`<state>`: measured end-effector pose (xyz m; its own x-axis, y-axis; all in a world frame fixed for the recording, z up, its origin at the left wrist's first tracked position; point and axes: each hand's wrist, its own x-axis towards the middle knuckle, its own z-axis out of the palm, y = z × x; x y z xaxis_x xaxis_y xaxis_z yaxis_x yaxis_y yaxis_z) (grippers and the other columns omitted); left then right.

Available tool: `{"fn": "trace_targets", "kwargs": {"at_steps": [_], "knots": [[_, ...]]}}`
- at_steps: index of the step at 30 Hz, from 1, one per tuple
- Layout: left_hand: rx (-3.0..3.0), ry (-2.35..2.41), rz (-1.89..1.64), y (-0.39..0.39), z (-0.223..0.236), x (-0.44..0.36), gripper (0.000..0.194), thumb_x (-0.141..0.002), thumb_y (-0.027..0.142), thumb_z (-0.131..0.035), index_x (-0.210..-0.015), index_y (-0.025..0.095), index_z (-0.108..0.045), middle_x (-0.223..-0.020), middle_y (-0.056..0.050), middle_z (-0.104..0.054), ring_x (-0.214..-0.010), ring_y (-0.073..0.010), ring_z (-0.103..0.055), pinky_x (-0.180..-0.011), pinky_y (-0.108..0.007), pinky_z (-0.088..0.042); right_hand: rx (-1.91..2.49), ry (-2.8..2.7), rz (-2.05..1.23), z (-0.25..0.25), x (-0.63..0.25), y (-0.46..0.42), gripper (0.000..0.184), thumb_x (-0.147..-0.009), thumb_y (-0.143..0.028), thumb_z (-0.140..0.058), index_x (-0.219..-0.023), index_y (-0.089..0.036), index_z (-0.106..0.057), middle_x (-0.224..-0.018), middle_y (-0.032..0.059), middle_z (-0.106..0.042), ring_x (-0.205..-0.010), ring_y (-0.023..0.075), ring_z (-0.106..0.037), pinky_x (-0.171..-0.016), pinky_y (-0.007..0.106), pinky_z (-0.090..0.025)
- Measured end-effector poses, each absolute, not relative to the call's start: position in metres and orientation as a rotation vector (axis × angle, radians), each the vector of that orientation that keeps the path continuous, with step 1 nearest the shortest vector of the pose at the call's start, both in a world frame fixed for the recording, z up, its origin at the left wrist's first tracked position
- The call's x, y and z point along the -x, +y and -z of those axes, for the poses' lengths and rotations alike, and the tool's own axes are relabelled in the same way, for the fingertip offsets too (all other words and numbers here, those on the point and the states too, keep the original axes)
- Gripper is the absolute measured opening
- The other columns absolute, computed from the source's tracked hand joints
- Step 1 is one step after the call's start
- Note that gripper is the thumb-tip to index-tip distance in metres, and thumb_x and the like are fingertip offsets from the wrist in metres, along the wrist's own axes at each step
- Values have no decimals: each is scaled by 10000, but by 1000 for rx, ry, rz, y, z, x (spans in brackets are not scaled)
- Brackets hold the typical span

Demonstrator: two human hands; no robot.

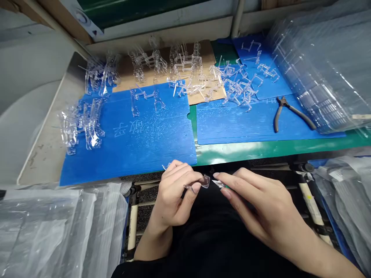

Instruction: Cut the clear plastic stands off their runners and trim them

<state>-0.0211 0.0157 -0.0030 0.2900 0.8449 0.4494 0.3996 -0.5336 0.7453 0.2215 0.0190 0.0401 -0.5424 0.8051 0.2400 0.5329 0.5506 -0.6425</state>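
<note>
My left hand [174,193] is closed in a pinch on a small clear plastic piece [204,181], held in front of the bench edge above my lap. My right hand [257,200] is closed too, its fingers pinching a second small clear piece [218,183] whose tip points at the first one. The two pieces are almost touching. Several more clear plastic parts [185,71] lie in heaps on the bench behind.
Blue corrugated sheets [136,143] cover a green bench [261,148]. Pliers [282,112] lie at the right beside a stack of clear plastic trays [324,65]. Clear bags [58,227] hang at the lower left and lower right [344,181]. A cardboard sheet [203,98] lies under the middle heap.
</note>
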Motion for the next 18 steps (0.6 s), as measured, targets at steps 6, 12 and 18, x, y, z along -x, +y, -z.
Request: {"fn": "trace_targets", "kwargs": {"at_steps": [6,12,18], "knots": [[-2121,1142,-1087,13,-2,21,109,-1043,144,-534,-1011,197,-624,-808,-29,-645,-688,-181,-542,-782,-414,-335,1085,-2288,-708,-41,-223,17,230,-1161,-228,-557,-1351,-215,-686,-884,27,-704,-700,163,-647,-621,333,-498],[-2087,1132,-1081,10,-4,20,107,-1046,145,-534,-994,190,-616,-786,-17,-602,-676,-168,-506,-782,-413,-318,1074,-2279,-733,-41,-224,16,240,-1150,-205,-587,-1367,-189,-689,-878,22,-679,-700,157,-644,-622,332,-478],[-2020,1062,-1116,10,-5,17,150,-1079,188,-512,-977,190,-622,-765,-12,-588,-655,-162,-500,-769,-408,-336,1067,-2256,-757,-39,-225,11,259,-1146,-198,-596,-1388,-197,-686,-876,18,-659,-705,155,-622,-625,329,-463]]}}
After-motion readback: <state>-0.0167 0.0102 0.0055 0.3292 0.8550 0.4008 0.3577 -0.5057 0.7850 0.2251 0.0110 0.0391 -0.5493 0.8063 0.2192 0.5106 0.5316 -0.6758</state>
